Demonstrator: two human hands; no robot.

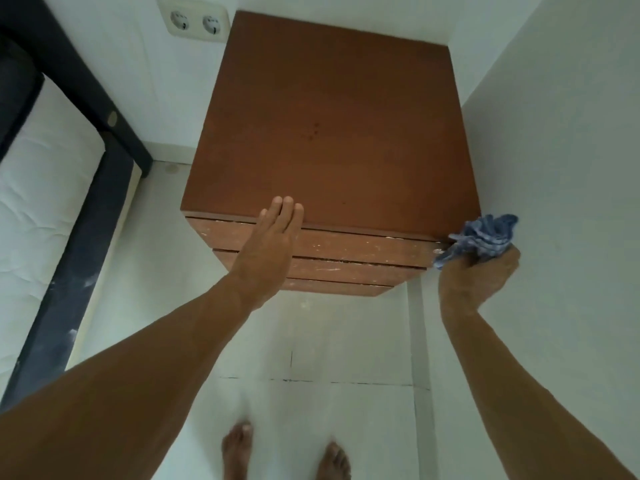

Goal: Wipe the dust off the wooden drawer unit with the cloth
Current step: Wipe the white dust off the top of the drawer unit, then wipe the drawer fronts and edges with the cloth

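White-walled corner (554,133): steadying wooden drawer unit (329,133) with flat left hand (277,237), clutching bunched cloth (485,235) in right hand (481,277) at its front right corner; risking missed dust from tight wad.

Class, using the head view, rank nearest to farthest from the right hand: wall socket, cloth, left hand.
1. cloth, gripped in the right hand.
2. left hand, resting on the drawer unit.
3. wall socket, upper left wall.

No readable text, label, brand, number or sign appears on anything in view.
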